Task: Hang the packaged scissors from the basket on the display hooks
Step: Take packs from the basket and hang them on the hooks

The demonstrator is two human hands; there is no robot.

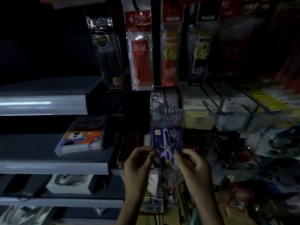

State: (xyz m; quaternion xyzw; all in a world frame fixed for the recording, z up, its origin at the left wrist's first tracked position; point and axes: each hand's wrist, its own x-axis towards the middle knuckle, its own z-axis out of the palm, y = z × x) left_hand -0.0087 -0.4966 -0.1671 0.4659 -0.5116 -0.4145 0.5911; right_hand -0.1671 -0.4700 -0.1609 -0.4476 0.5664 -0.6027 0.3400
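Dim aisle, head view.

- Packaged scissors (167, 137): purple pair on a dark blue card inside a clear sleeve. It was held upright in front of the rack, with its clear top flap (167, 118) up against other clear packs (159, 101) hanging behind.
- Left hand (138, 163) pinched the lower left corner of the pack and right hand (194, 164) pinched the lower right, with the fingers of both curled onto it.
- The hang hole was too blurred to make out.
- A bare display hook (119, 114) stood to the left of the pack, apart from it.
- The basket could not be made out.

Handling, as judged:
- The pack looked light.
- The card would be stiff enough to steer from the bottom corners.
- The clear flap would be floppy and slick, and likely to fold instead of sliding onto a peg.
- A better hold would be one hand up beside the flap, with the other steadying the card's lower edge.
- The blades were sheathed, so there seemed little risk of a cut.

Nearby: pen refill packs (142, 51) hung above, and a box marked 24 (81, 135) sat on the grey shelf (48, 166).
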